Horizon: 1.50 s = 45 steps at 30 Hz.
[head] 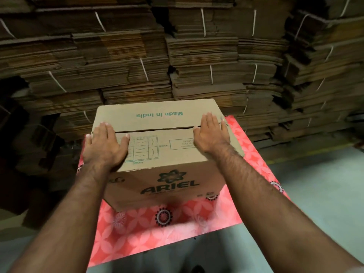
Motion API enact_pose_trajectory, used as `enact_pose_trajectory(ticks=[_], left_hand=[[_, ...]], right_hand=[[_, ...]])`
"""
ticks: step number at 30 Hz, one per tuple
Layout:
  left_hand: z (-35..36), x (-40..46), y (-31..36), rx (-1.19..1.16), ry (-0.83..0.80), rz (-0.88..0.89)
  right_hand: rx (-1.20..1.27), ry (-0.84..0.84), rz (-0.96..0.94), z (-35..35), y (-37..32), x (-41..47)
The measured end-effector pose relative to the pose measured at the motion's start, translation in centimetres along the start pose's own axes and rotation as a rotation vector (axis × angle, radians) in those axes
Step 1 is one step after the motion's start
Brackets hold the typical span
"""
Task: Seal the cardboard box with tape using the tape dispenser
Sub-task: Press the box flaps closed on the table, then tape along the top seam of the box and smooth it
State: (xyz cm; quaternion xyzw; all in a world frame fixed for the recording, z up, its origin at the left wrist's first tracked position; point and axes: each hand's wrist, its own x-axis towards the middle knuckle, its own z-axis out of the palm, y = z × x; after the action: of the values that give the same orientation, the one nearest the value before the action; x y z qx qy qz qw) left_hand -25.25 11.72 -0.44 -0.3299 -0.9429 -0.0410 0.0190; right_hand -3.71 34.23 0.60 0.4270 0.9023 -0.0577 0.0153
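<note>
Cardboard box (163, 154) stands on the tabletop (177, 223), which is covered in a pink floral cloth. The box is upright with its printed front face toward me. Both top flaps are folded down and meet along a centre seam (157, 129) running left to right. The seam is bare, with no tape on it that I can see.

My left hand (106, 146) lies flat, fingers spread, palm down on the near flap at the left end, with the fingertips just reaching the seam. My right hand (209, 134) is also flat and spread, on the right end, with the fingers lying across the seam onto the far flap. Neither hand grips anything; both only press.

Step in hand, as I judge it: holding the flaps shut and level ahead of taping. To do this well:
- press evenly at both ends so the flap edges butt together; a thin dark gap shows along the seam, wider toward the right
- keep the near flap from riding above the far one
- keep one hand on the seam while the other goes for the dispenser, otherwise the flaps are likely to spring up

The tape dispenser is not in view, so I cannot say where it lies.

Surroundings: the cloth hangs over the near tabletop edge. A grey floor (325, 184) shows to the right. Behind the box, tall stacks of flattened cartons (197, 56), bundled with white strapping, fill the background. The lighting is dim.
</note>
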Motion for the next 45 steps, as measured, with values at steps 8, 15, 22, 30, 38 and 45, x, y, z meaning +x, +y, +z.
enact_pose_trajectory(ticks=[8, 15, 22, 30, 38, 45], left_hand=[[-1.9, 1.2, -0.4, -0.286, -0.102, -0.378], [-2.0, 1.4, -0.7, -0.318, -0.127, -0.379], [-2.8, -0.9, -0.4, -0.156, 0.19, -0.265], [-3.3, -4.5, 16.7, -0.321, 0.167, 0.585], [0.2, -6.8, 30.8, -0.111, 0.118, 0.883], [1.8, -5.8, 31.5, -0.034, 0.109, 0.816]], right_hand=[[0.048, 0.106, 0.193, 0.0, 1.2, 1.4], [0.172, 0.065, 0.317, -2.1, 0.6, 1.0], [0.455, 0.159, 0.238, -3.0, 5.1, -0.5], [0.634, 0.321, 0.125, 0.8, 10.7, -4.7], [0.643, 0.142, 0.219, 10.6, 19.9, -7.4], [0.501, -0.169, 0.149, 18.3, 19.4, -5.7]])
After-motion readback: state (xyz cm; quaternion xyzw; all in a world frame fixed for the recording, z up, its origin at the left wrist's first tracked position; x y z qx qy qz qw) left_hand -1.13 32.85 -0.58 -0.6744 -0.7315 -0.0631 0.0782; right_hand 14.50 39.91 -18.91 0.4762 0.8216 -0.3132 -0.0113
